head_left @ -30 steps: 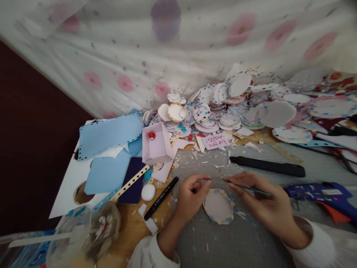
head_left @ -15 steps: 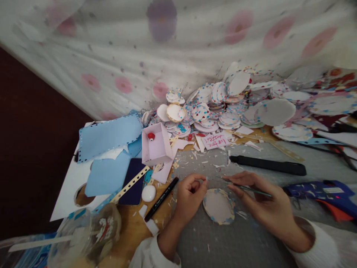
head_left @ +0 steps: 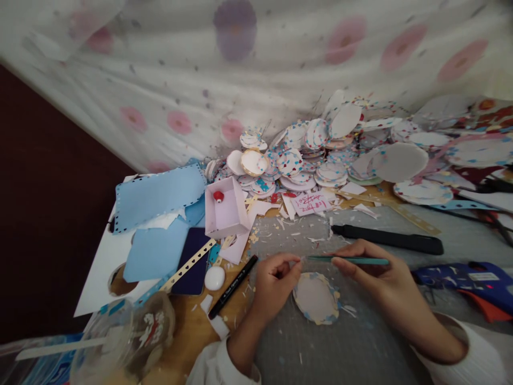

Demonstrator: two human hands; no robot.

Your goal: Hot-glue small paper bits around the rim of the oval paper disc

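Observation:
My right hand point(head_left: 372, 272) pinches a pair of teal tweezers point(head_left: 358, 260), their thin tips pointing left. My left hand point(head_left: 276, 280) has its thumb and forefinger pressed together close to those tips; whatever sits between them is too small to name. Below and between both hands, a white paper disc point(head_left: 316, 298) edged with yellow and blue bits lies flat on the grey cutting mat point(head_left: 304, 353). Just left of my left hand rests a black marker point(head_left: 233, 287).
A pile of decorated paper discs point(head_left: 290, 162) lines the back. A black bar-shaped tool point(head_left: 387, 239) and a blue glue gun point(head_left: 468, 280) lie right. Left are a lilac box point(head_left: 226, 207) holding a red piece, blue card point(head_left: 156, 254) and a clear plastic cup point(head_left: 104, 342).
The tweezers have swung more level, and more of their teal side shows. My right hand has turned and shifted slightly right; my left stays nearly in place, fingertips still pinched.

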